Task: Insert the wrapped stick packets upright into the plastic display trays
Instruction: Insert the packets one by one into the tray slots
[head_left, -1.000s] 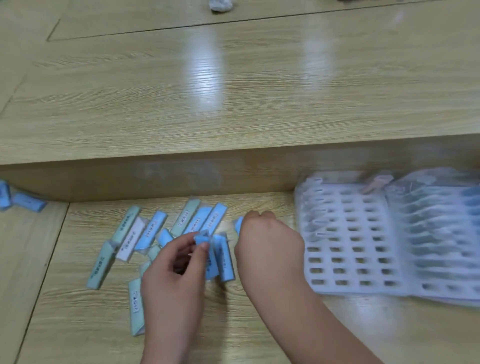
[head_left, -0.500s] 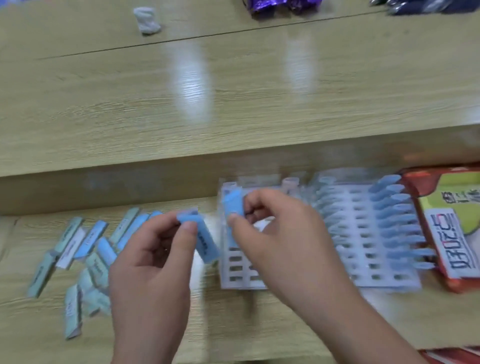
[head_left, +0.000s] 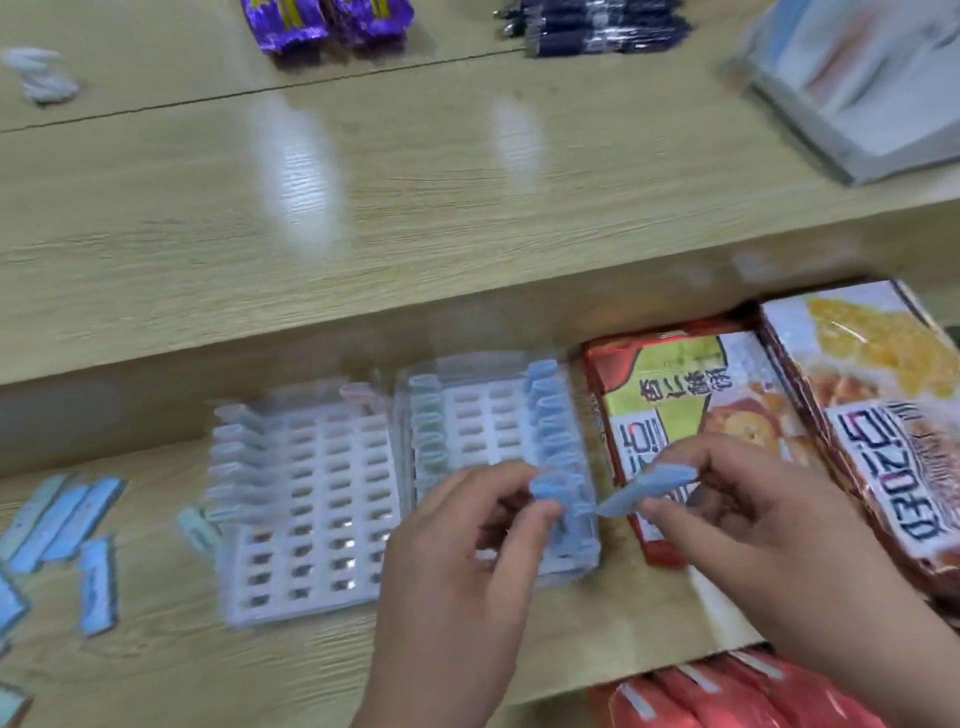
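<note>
step: slotting into right tray (head_left: 488, 415), right column | left hand (head_left: 457, 571): pinching blue packet (head_left: 551, 491) over a slot | right hand (head_left: 743, 519): pinching tilted packet (head_left: 641, 488) just beside tray edge | tip: square upright first — press straight down

Nothing cleanly readable. Left snack box (head_left: 675, 410): rotated dark characters on green and white panels, blurred. Right snack box (head_left: 893, 431): big rotated characters on white label, blurred. Loose stick packets (head_left: 62, 514): print illegible.
</note>
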